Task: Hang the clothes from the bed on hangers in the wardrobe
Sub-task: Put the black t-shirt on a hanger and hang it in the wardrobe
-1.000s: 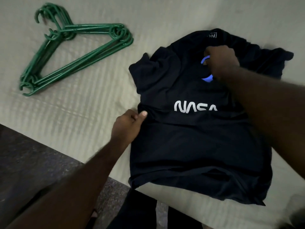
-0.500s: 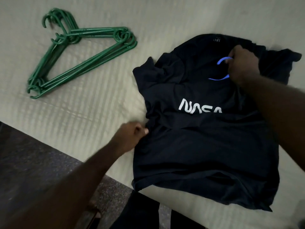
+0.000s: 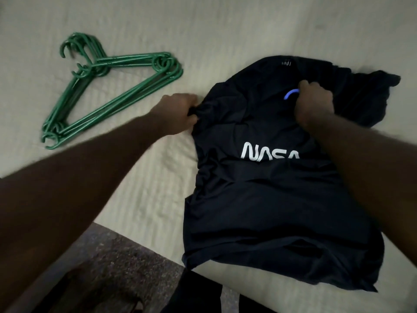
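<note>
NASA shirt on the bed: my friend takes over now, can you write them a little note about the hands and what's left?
The left grip pinches the NASA shirt at its edge nearest the green hangers.
The right grip holds the blue hanger by its hook at the collar; the rest of it is hidden inside the shirt.
The shirt lies on the bed; the green hangers lie beside it, apart.
Done: hanger looks threaded in.
Left: settle the shoulders, lift it, hang it in the wardrobe, which is not in view.

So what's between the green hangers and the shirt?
In the head view, only bare bed and the left hand, which grips the shirt's edge facing the hangers.
</note>
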